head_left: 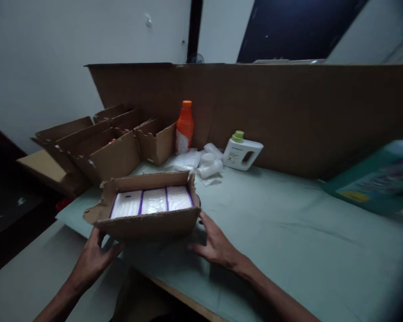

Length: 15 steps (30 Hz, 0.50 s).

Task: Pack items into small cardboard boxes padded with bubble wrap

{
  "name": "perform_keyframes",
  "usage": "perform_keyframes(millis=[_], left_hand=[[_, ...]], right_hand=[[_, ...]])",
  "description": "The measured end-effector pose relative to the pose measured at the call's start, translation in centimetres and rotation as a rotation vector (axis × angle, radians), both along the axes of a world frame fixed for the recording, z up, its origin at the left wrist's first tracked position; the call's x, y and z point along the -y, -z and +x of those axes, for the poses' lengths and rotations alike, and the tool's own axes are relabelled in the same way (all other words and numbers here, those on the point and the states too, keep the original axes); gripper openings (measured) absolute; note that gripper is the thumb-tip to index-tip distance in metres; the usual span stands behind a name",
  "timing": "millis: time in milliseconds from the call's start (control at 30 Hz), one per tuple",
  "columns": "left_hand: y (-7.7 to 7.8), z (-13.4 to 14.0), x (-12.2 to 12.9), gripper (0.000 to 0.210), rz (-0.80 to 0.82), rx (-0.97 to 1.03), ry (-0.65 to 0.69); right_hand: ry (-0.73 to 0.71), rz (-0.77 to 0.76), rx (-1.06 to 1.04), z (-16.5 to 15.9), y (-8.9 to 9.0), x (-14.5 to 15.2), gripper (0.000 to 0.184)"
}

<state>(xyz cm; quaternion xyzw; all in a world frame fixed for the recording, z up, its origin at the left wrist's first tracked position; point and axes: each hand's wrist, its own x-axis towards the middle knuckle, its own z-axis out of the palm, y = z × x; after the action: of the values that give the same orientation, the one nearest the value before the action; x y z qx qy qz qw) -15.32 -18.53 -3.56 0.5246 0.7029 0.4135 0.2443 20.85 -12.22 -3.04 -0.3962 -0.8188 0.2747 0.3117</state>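
Open cardboard box [151,223]: toward the left corner of the table [275,223], by the near edge. Contents: three white packs [153,201] in a row, purple at their edges; leftmost bears one small dark mark, not legible.

Left hand [96,258]: fingers at the box's near left corner, thumb spread away. Right hand [216,239]: fingers up at the box's near right corner, thumb apart and pointing left. Grip partly open on both sides; whether either hand has firm hold, or the box is lifted, cannot be told.

Beyond the box, toward the far edge: crumpled clear plastic wrapping [206,165]. Behind it, an orange bottle [185,127], orange cap, whitish label area, no wording readable. Right of the wrapping, a white jug [242,154] with green cap and looped handle; small dark print on its front, too small to read.

Table's left end, far side: group of open-topped cardboard boxes [119,154], something red [111,141] showing inside one. Right end: large green bottle [372,179], tilted in view; label lettering blurred, yellow patch below it. Cardboard panel [289,116] stands along the far edge.
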Motion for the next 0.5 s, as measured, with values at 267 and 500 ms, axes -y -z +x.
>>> perform_keyframes(millis=[267, 500], left_hand=[[1.8, 3.1, -0.4, 0.07, -0.03, -0.028, -0.037], [0.5, 13.3, -4.4, 0.05, 0.058, 0.049, 0.347]], right_hand=[[0.109, -0.037, -0.162, -1.7, -0.4, 0.8, 0.089], [0.546, 0.006, -0.201, 7.8, -0.7, 2.8, 0.05]])
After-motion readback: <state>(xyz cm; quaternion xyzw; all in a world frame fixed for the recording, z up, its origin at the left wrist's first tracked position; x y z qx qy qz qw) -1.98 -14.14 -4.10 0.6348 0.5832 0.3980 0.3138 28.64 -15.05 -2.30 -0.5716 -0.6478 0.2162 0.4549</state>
